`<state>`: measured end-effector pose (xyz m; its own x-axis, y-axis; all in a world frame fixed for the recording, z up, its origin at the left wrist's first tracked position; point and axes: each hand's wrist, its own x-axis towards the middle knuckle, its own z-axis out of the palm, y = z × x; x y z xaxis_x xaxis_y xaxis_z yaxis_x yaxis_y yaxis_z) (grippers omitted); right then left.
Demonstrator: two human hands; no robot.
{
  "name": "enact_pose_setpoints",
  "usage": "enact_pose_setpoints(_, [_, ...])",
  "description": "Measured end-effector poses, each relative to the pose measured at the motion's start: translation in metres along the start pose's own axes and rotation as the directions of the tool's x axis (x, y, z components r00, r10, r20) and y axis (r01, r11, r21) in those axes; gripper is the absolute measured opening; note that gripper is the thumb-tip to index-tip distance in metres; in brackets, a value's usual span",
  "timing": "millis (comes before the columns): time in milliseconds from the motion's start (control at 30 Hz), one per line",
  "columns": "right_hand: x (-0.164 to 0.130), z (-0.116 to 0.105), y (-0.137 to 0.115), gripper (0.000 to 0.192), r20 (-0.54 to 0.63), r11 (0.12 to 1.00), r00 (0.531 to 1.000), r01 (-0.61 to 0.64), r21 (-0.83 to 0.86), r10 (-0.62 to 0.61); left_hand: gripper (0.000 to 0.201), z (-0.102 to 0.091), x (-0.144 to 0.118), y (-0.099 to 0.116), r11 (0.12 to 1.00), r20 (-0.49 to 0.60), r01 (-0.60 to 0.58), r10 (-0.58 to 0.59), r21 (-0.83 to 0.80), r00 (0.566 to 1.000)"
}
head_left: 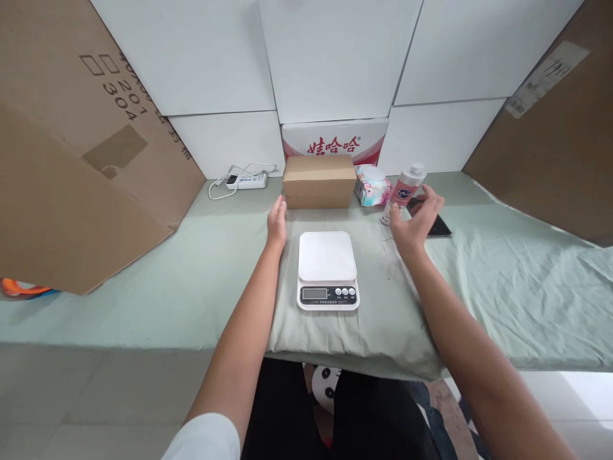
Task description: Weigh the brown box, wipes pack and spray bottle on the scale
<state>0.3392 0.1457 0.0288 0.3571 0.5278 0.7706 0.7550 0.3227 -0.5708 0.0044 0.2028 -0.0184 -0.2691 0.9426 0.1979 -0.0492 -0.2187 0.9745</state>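
head: left fingers [278,207] together by box [318,190] edge, open cloth [225,255] leftward; right fingers [431,197] around bottle [405,188], grip unclear.

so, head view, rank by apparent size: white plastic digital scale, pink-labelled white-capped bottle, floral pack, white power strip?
1. Scale
2. Bottle and floral pack: too alike to rank; right hand partly hides bottle
3. Power strip

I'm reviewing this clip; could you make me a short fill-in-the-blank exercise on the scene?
1. The right hand is at a ____ with a pink label.
2. The left hand is beside a brown cardboard ____.
3. The white scale has ____ round buttons.
4. The cloth under the scale is pale ____.

Missing words: bottle; box; three; green.
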Motion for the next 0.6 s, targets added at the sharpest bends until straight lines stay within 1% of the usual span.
enact_pose_setpoints(33, [-0.004, 0.001, -0.011, 0.059, 0.019, 0.997, 0.997, 0.07, 0.025, -0.07, 0.075, 0.0, 0.001, 0.0, 1.0, 0.004, 0.003, -0.003, 0.003, 1.0])
enact_pose_setpoints(67, [-0.006, 0.005, -0.022, 0.053, 0.072, 0.991, 0.99, 0.116, 0.069, -0.121, 0.074, 0.001, 0.002, 0.0, 1.0, 0.008, 0.008, -0.008, 0.006, 1.0])
enact_pose_setpoints(100, [-0.008, 0.012, -0.032, 0.048, 0.142, 0.984, 0.979, 0.127, 0.124, -0.144, 0.074, 0.001, 0.003, -0.001, 1.0, 0.013, 0.011, -0.011, 0.008, 1.0])
enact_pose_setpoints(133, [-0.008, 0.021, -0.04, 0.046, 0.211, 0.978, 0.968, 0.099, 0.182, -0.137, 0.074, 0.001, 0.004, -0.001, 1.0, 0.019, 0.011, -0.011, 0.009, 1.0])
enact_pose_setpoints(167, [-0.007, 0.033, -0.045, 0.048, 0.267, 0.971, 0.958, 0.037, 0.236, -0.101, 0.073, 0.002, 0.005, -0.001, 1.0, 0.024, 0.01, -0.01, 0.01, 1.0])
enact_pose_setpoints(233, [-0.003, 0.061, -0.048, 0.058, 0.339, 0.936, 0.94, -0.158, 0.316, 0.044, 0.073, 0.002, 0.006, -0.001, 1.0, 0.035, 0.009, -0.01, 0.011, 0.999])
enact_pose_setpoints(300, [0.001, 0.09, -0.044, 0.067, 0.397, 0.851, 0.891, -0.375, 0.368, 0.222, 0.073, 0.002, 0.006, 0.0, 1.0, 0.045, 0.015, -0.016, 0.017, 0.999])
enact_pose_setpoints(333, [0.002, 0.102, -0.041, 0.069, 0.421, 0.804, 0.862, -0.452, 0.388, 0.282, 0.073, 0.002, 0.006, 0.0, 1.0, 0.053, 0.019, -0.021, 0.023, 0.998])
enact_pose_setpoints(367, [0.002, 0.112, -0.038, 0.069, 0.443, 0.766, 0.841, -0.498, 0.407, 0.312, 0.072, 0.002, 0.006, 0.0, 0.999, 0.063, 0.02, -0.022, 0.031, 0.998])
enact_pose_setpoints(400, [0.002, 0.119, -0.035, 0.069, 0.464, 0.744, 0.83, -0.516, 0.425, 0.31, 0.07, 0.002, 0.006, 0.0, 0.999, 0.073, 0.017, -0.02, 0.04, 0.997])
enact_pose_setpoints(467, [-0.003, 0.128, -0.031, 0.069, 0.502, 0.742, 0.826, -0.5, 0.446, 0.256, 0.067, 0.002, 0.007, -0.002, 0.998, 0.088, 0.007, -0.012, 0.056, 0.996])
enact_pose_setpoints(533, [-0.008, 0.13, -0.029, 0.069, 0.525, 0.767, 0.826, -0.47, 0.437, 0.207, 0.066, 0.003, 0.008, -0.003, 0.998, 0.091, -0.004, -0.002, 0.065, 0.996])
enact_pose_setpoints(600, [-0.012, 0.128, -0.028, 0.069, 0.525, 0.798, 0.83, -0.44, 0.412, 0.187, 0.065, 0.002, 0.009, -0.005, 0.998, 0.084, -0.009, 0.004, 0.063, 0.996])
